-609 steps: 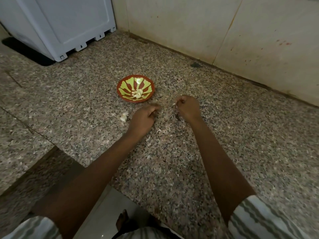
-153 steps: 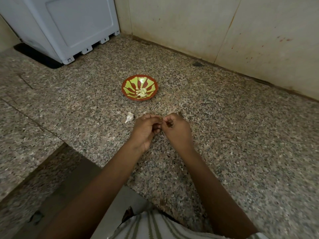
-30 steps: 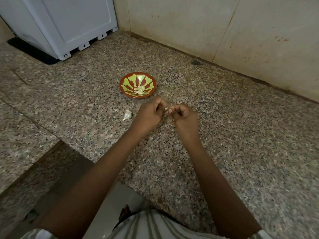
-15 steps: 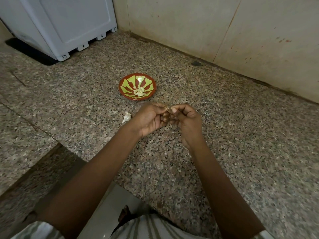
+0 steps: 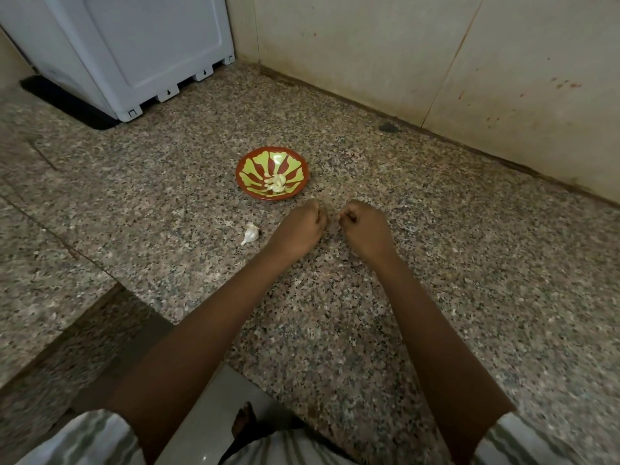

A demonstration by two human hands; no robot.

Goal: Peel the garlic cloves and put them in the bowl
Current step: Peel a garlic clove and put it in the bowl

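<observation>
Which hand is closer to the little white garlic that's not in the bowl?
The left hand. It sits just beside the garlic clove, not touching it. The right hand is farther off, beyond the left hand.

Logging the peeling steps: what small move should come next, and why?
Probably the left hand reaches for the white unpeeled garlic piece beside it: it is the only garlic seen outside the red-and-green bowl, and neither that hand nor the right hand shows a clove, though curled fingers may hide one.

One wide-angle head-worn camera — close above the speckled granite tabletop [image 5: 453, 280] — looks forward and down, toward the wall [image 5: 352, 52] at its far edge.
</observation>
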